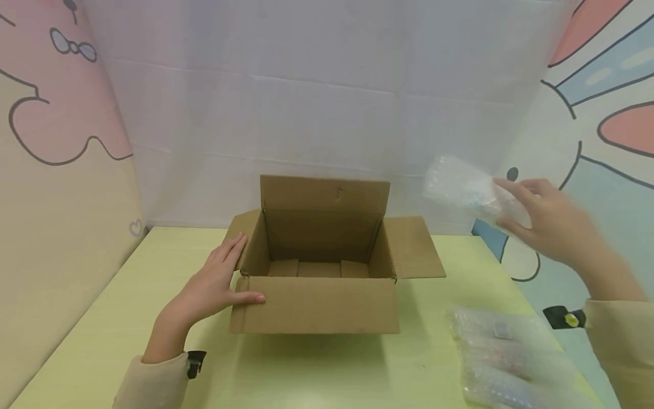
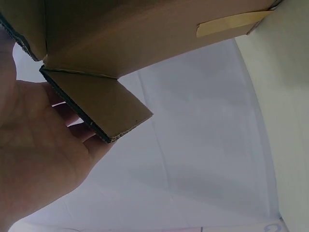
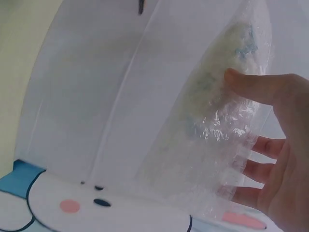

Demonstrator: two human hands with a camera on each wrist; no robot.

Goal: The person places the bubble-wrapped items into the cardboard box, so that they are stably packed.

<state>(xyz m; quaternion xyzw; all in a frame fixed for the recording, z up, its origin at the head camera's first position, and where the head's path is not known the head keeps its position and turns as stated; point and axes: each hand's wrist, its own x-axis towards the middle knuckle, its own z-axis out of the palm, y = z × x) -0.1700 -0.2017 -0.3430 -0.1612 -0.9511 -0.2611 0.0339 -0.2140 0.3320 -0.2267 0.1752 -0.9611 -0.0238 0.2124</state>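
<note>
An open cardboard box [image 1: 314,304] stands on the table with its flaps folded outward. My left hand [image 1: 212,287] rests at its left front corner, fingers straight along the left flap [image 2: 99,104] and thumb on the front flap. My right hand [image 1: 557,224] is raised to the right of the box and pinches a clear bubble-wrap pouch [image 3: 212,111] between thumb and fingers. Something with bluish patches shows through the plastic. Inside the box, the bottom flaps are visible.
Several more bubble-wrap pouches [image 1: 503,360] lie on the yellow table [image 1: 168,267] at the right front. A white cloth [image 1: 327,113] hangs behind the table. Walls with cartoon drawings stand at the left [image 1: 56,199] and right [image 1: 618,216].
</note>
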